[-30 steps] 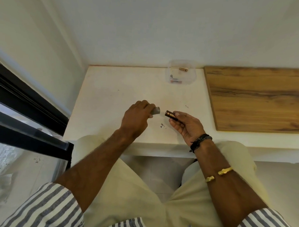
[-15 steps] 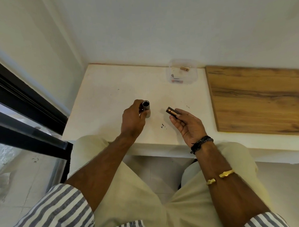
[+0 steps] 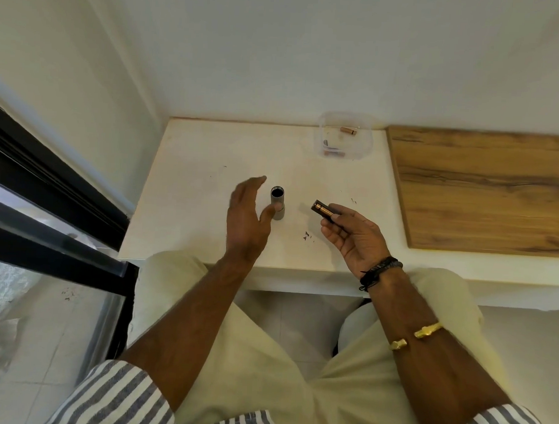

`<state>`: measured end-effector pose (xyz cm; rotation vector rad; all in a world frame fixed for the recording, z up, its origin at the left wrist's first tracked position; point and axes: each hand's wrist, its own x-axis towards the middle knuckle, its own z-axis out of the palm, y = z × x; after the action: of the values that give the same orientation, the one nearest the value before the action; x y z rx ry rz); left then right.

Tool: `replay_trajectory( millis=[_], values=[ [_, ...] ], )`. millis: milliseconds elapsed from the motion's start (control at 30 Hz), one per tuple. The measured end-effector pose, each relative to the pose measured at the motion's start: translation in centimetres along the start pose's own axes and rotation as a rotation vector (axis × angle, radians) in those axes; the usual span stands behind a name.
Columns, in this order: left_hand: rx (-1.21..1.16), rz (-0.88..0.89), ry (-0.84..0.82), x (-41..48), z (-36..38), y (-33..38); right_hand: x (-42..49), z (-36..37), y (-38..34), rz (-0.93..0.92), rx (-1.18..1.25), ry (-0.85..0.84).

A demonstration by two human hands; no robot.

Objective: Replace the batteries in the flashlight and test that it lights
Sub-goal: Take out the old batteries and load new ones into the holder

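The grey flashlight body stands upright on the white table, its open dark end facing up. My left hand is just left of it, fingers spread, the thumb beside the tube's lower part. My right hand is to the right, shut on a black battery holder with copper-coloured batteries in it, held tilted above the table.
A clear plastic container with a few loose batteries sits at the back of the table. A wooden board covers the right side. Small dark specks lie between my hands. A dark-framed glass panel stands to the left.
My left hand turned the flashlight body upright, set it on the table and let go, opening its fingers. My right hand kept the battery holder almost in place.
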<state>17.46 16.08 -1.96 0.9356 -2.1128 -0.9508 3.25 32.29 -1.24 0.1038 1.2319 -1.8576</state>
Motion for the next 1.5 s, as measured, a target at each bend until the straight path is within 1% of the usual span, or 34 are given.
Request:
replay_trajectory(
  millis=[67,100,167,233,267,400,467,567,633,867,1100,1300,1500],
  values=[
    [-0.044,0.044,0.111,-0.2,-0.6,0.8,-0.3,0.2,-0.2,0.000,-0.011,-0.027],
    [-0.074,0.069,0.119,-0.4,-0.8,1.4,-0.5,0.3,-0.2,0.002,-0.019,-0.044],
    [-0.134,0.117,0.034,-1.3,-0.6,2.3,-0.9,0.5,-0.2,0.011,-0.035,-0.077],
    [-0.177,0.114,-0.095,-2.2,0.0,2.9,-1.2,0.8,-0.1,0.024,-0.052,-0.102],
    [-0.199,0.108,-0.129,-2.6,0.4,3.1,-1.3,0.9,0.1,0.030,-0.064,-0.111],
    [-0.246,0.110,-0.152,-2.9,0.9,3.0,-1.7,1.0,0.6,0.039,-0.123,-0.103],
    [-0.220,0.119,-0.162,-3.0,0.8,2.9,-1.8,1.0,0.8,0.011,-0.212,-0.082],
    [-0.129,0.140,-0.195,-3.3,0.9,2.9,-1.7,1.3,1.3,-0.080,-0.460,-0.028],
    [-0.086,0.153,-0.220,-3.5,0.9,2.9,-1.6,1.4,1.6,-0.122,-0.577,0.010],
    [0.075,0.223,-0.296,-3.7,0.8,3.3,-1.7,1.3,1.6,-0.155,-0.717,0.039],
    [0.135,0.270,-0.349,-3.6,0.9,3.3,-1.6,1.6,1.5,-0.128,-0.782,0.090],
    [0.133,0.264,-0.323,-3.6,0.9,3.3,-1.3,1.7,1.3,-0.091,-0.707,0.083],
    [0.123,0.257,-0.270,-3.6,1.0,3.0,-1.3,1.3,1.3,-0.083,-0.634,0.041]
  ],
)
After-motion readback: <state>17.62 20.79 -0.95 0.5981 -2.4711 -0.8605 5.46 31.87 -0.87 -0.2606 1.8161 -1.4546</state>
